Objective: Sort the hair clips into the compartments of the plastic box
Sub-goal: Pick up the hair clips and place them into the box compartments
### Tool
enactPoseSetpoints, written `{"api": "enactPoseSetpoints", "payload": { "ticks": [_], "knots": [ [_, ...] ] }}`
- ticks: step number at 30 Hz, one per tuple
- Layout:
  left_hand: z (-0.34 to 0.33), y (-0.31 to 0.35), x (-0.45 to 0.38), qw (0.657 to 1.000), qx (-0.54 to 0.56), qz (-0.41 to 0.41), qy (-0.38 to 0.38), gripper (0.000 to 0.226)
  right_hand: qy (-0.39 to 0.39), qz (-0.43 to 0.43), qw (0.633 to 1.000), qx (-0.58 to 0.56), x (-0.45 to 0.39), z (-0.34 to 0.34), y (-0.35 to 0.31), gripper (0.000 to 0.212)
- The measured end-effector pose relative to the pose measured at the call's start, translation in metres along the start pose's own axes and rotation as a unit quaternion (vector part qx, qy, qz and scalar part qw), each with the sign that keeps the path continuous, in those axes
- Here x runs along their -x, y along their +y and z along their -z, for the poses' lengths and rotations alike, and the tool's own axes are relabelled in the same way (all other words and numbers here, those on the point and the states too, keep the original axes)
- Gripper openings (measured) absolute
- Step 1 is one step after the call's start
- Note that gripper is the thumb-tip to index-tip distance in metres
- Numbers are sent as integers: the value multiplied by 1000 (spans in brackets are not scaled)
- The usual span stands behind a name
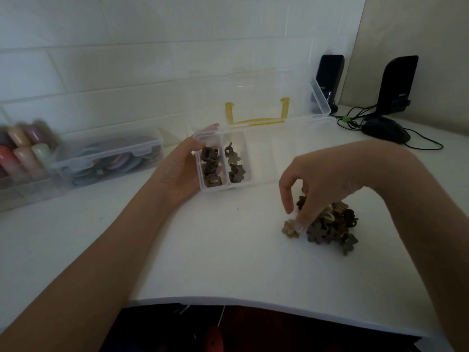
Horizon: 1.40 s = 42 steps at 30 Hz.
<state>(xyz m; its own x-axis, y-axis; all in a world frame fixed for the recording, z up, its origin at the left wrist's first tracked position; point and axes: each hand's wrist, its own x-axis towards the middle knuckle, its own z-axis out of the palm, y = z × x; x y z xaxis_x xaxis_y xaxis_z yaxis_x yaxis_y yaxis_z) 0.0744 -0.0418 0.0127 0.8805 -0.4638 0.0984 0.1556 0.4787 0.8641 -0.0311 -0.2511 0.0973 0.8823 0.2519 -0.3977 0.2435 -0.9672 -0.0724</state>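
A clear plastic box [264, 185] with its lid raised lies on the white table. Its leftmost compartment holds dark square clips [211, 166]; the one beside it holds dark flower clips [234, 165]. The compartments further right look empty. My left hand [181, 168] grips the box's left end, thumb over its far corner. A pile of brown, beige and grey hair clips [330, 226] sits to the right, nearer me. My right hand [312, 184] hovers over the pile with curled fingers, one fingertip touching a beige flower clip [290, 229] at the pile's left edge.
A closed clear container [106, 161] of coloured items stands at the left, with blurred pastel objects [22, 148] beyond it. Two black speakers [397, 85], a mouse [385, 129] and cables lie at the back right. The table's front edge [253, 302] runs close to me.
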Motion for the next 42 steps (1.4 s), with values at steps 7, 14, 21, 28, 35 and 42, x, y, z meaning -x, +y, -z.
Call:
{"api": "enactPoseSetpoints", "payload": {
  "ticks": [7, 14, 21, 28, 35, 42],
  "knots": [
    [-3, 2, 1, 1000, 6, 2, -7, 72, 27, 48, 998, -14, -17, -13, -8, 21],
    [0, 1, -1, 1000, 5, -4, -13, 77, 238, 186, 907, -295, -38, -10, -9, 18],
    [-8, 2, 3, 998, 0, -8, -56, 54, 423, 181, 799, -386, -55, -18, -1, 15],
    [-2, 1, 0, 1000, 5, -5, -11, 77, 519, 159, 821, -180, -67, -35, -14, 9],
    [-4, 1, 3, 999, -11, 2, -33, 81, 586, 127, 799, -48, -77, -42, -20, 8],
    [-6, 1, 5, 997, 2, 5, -74, 57, 513, 143, 846, -11, -85, -33, -15, 16]
  ]
}}
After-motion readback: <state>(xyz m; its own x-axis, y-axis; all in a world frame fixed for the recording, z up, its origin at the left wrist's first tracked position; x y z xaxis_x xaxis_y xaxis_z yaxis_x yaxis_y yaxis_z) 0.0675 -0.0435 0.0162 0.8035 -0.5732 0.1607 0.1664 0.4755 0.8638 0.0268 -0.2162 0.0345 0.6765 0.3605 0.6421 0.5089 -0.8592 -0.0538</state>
